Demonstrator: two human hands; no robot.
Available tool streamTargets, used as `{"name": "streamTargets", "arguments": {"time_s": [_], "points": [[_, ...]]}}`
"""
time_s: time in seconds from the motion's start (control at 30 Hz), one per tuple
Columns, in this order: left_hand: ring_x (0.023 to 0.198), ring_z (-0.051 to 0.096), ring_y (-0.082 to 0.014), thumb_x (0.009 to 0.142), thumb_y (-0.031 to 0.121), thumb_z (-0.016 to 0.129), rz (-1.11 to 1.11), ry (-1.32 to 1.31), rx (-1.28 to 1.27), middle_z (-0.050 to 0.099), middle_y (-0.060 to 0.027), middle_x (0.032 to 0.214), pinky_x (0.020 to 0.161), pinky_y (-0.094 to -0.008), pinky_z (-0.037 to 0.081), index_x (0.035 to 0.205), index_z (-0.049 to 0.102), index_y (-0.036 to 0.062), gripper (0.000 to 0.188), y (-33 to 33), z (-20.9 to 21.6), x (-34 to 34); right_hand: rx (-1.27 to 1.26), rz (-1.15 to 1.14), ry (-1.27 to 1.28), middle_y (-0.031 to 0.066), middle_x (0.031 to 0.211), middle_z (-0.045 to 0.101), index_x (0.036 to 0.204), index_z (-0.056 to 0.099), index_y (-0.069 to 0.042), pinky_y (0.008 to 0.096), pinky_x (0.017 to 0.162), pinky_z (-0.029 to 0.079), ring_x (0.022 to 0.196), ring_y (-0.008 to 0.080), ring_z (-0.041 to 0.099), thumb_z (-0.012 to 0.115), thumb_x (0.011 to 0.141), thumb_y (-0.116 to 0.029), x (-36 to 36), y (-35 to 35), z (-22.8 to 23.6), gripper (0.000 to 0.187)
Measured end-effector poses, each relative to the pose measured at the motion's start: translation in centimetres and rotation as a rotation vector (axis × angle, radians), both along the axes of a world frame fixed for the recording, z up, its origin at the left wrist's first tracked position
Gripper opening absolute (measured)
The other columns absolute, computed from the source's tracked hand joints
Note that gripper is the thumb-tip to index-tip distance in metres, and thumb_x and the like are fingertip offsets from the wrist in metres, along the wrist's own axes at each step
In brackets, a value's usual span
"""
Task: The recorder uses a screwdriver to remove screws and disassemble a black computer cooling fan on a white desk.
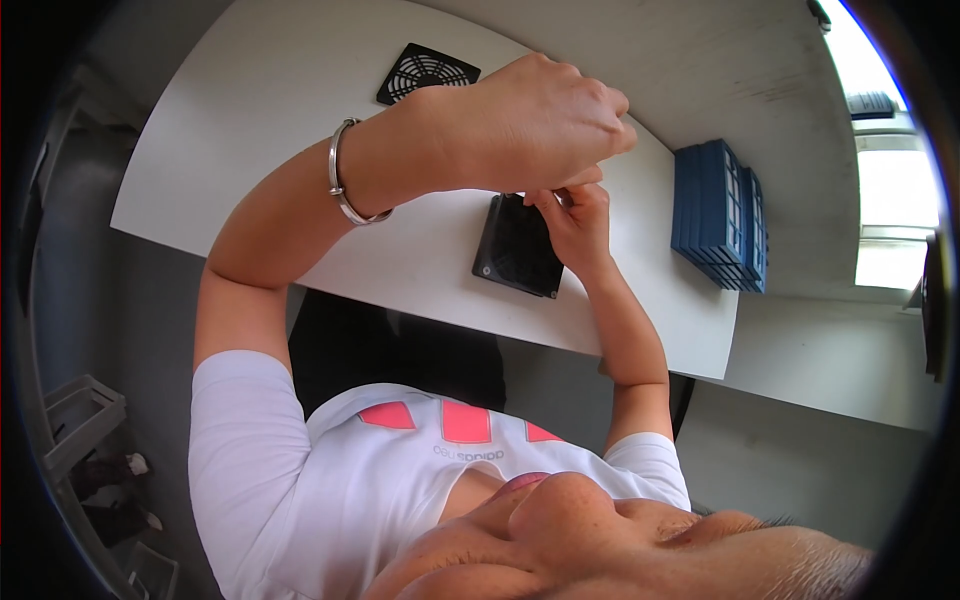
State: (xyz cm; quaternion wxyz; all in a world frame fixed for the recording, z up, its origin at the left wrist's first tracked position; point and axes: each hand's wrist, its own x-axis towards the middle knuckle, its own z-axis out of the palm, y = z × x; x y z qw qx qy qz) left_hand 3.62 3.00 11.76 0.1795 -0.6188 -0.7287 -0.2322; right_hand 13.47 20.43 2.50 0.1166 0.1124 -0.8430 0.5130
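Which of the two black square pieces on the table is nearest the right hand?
The solid-looking piece, partly hidden by the right hand; the other, a grille with curved slots, lies farther away.

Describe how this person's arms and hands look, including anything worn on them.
The left hand and right hand are both ungloved. A slim, rounded silver bangle circles the left arm near the wrist; none shows on the right. The left sleeve and right sleeve are plain white and short, ending above the elbows, so both forearms are uncovered.
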Motion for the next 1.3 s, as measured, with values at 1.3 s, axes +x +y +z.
{"name": "streamTargets", "arguments": {"time_s": [1.3], "points": [[0.065, 0.067, -0.0288, 0.077, 0.017, 0.074, -0.167, -0.004, 0.041, 0.063, -0.0091, 0.074, 0.058, -0.0373, 0.055, 0.073, 0.060, -0.0002, 0.023, -0.1, -0.5, -0.3, 0.215, -0.081, 0.000, 0.0047, 0.083, 0.070, 0.098, 0.068, 0.002, 0.0272, 0.072, 0.051, 0.076, 0.0133, 0.065, 0.067, 0.094, -0.004, 0.3, -0.7, 0.0, 0.007]]}}
